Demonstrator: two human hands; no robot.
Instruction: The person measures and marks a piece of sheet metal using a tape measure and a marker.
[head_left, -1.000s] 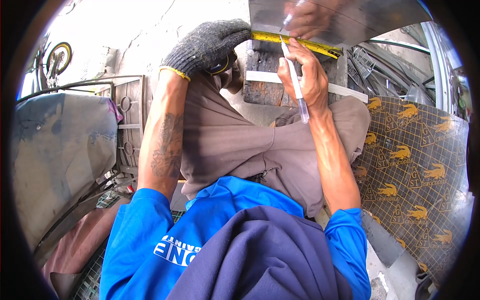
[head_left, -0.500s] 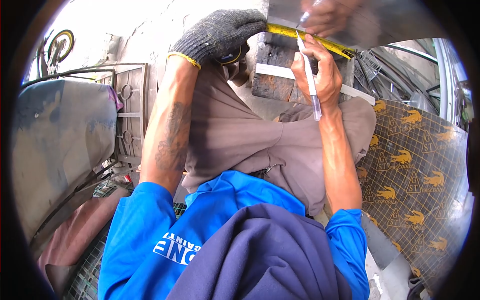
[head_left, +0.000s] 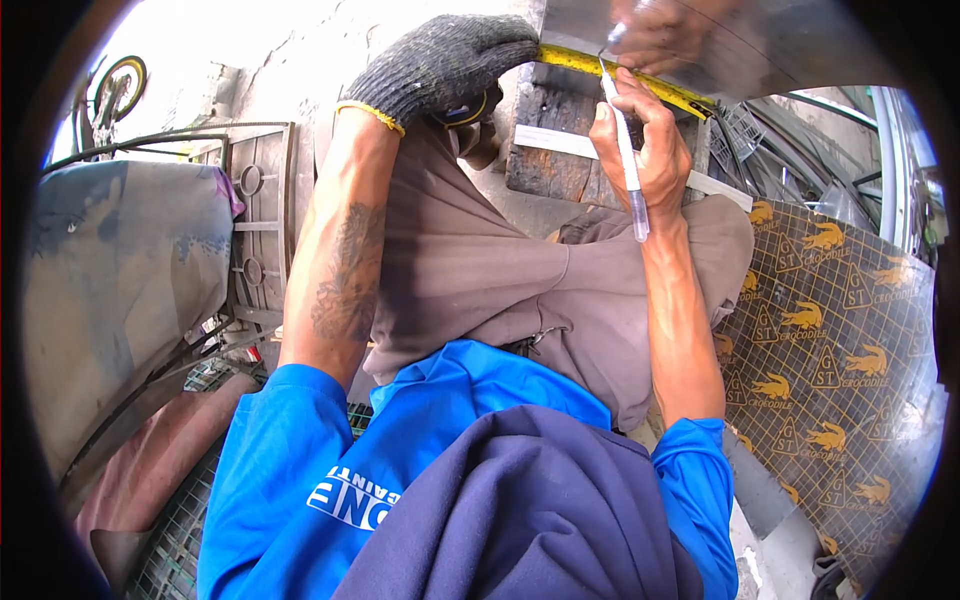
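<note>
My left hand (head_left: 445,70), in a dark grey knit glove with a yellow cuff, is closed on a tape measure (head_left: 580,60). Its yellow blade runs to the right along the near edge of a shiny metal sheet (head_left: 800,45); a black and yellow case shows partly under the glove. Bare, my right hand (head_left: 650,145) grips a slim white pen-like marking tool (head_left: 628,150) with a clear rear end. The tool's thin tip meets the sheet's edge at the blade, and my right fingertips rest close to the tape. The sheet mirrors this hand and the tool.
Under the sheet stands a worn dark wooden block (head_left: 560,105) with a pale strip (head_left: 555,140) across it. A crocodile-printed board (head_left: 820,370) lies at right, below metal profiles (head_left: 890,160). On the left are a draped panel (head_left: 130,260) and a metal grille (head_left: 265,200).
Both hands, the tape and the marking tool have shifted very slightly to the right in view. The tool's tip stays at the sheet's edge, and both grips are the same.
</note>
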